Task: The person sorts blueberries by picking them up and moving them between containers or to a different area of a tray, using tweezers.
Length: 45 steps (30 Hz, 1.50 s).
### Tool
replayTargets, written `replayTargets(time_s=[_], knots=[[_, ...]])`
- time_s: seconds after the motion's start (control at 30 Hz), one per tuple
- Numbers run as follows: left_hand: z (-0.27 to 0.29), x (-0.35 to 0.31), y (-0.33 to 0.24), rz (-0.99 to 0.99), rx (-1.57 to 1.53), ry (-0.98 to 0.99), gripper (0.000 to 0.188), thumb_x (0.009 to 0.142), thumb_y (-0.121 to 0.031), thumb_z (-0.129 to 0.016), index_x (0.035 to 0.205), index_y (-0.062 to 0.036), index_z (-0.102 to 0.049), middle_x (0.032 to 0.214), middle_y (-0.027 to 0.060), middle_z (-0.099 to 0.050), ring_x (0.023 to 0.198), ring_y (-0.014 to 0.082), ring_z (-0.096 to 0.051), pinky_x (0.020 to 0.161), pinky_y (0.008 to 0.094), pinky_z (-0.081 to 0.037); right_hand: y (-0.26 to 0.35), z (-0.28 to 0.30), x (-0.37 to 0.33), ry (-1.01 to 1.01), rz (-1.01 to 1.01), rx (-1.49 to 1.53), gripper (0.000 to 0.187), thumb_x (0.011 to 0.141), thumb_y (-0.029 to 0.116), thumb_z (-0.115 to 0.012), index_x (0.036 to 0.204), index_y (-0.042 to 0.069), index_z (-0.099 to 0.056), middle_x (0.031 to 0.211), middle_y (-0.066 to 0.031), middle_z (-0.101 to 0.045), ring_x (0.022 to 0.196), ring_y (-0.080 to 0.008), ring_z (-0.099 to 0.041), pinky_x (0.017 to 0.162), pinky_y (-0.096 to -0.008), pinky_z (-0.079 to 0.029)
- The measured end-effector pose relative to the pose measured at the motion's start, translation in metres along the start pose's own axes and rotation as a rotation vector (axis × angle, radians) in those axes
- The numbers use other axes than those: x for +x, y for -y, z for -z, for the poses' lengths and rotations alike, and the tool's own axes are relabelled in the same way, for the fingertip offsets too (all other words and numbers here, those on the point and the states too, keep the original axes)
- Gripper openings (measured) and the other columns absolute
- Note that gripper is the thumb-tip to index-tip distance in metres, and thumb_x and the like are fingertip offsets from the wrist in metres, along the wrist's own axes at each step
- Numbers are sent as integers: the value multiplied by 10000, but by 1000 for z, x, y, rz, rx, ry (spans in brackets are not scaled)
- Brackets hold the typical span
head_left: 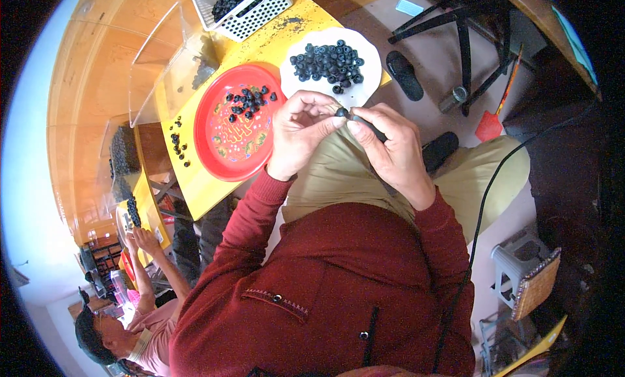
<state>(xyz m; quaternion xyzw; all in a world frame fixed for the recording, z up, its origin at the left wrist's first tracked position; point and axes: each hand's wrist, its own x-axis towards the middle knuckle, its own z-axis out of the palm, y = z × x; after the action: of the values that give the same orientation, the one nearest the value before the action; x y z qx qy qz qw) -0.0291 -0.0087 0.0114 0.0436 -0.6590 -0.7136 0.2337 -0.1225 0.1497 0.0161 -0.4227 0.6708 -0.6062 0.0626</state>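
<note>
Left hand (298, 131), right hand (398, 146), dark piece (341, 112) between — white plate (370, 50) at table edge (198, 206)

The worktop (195, 198) is bright yellow. On its left, the red tray (202, 139) has a yellow-outlined motif in the middle and small green, yellow and pale patterns around it. The plate (371, 71) on the right is plain white, its small round pieces (325, 61) blue-black. Far off, the white basket (250, 22) is patterned with rows of dark holes. Near, the sweater (364, 266) is maroon with a pale zigzag pocket trim, the trousers (325, 175) khaki.
</note>
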Motion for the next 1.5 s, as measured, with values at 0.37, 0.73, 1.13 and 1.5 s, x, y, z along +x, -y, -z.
replayTargets(time_s=[0.37, 0.73, 1.13, 1.5], knots=[[-6, -6, -9, -17, -81, -6, 235, 793, 110, -666, 910, -33, -521, 913, 93, -621, 868, 161, -615, 793, 308, -521, 4, 8, -2, 52, -50, 123, 231, 885, 177, -634, 959, -39, -663, 848, -167, -656, 758, -289, -660, 668, -344, -499], [-13, -12, -21, 4, -216, 16, 262, 795, 101, -663, 859, -64, -469, 914, 131, -631, 828, 198, -639, 759, 316, -526, 9, 12, -3, 28, -255, 368, 293, 935, 231, -604, 1015, -48, -648, 822, -79, -675, 746, -90, -594, 661, -253, -472], [-18, -14, -16, -21, -169, 98, 266, 792, 81, -684, 814, -70, -466, 930, 125, -646, 854, 160, -624, 775, 291, -507, 7, 10, -10, 93, -368, 670, 256, 919, 230, -635, 863, -18, -661, 718, 58, -586, 665, -4, -474, 555, -187, -378], [-24, -18, -18, 23, -225, 68, 242, 801, 76, -676, 822, -67, -482, 930, 129, -649, 824, 169, -634, 757, 301, -521, 4, 15, -14, 142, -451, 770, 178, 920, 201, -629, 917, 27, -667, 688, 82, -542, 572, 16, -424, 481, -165, -310]])
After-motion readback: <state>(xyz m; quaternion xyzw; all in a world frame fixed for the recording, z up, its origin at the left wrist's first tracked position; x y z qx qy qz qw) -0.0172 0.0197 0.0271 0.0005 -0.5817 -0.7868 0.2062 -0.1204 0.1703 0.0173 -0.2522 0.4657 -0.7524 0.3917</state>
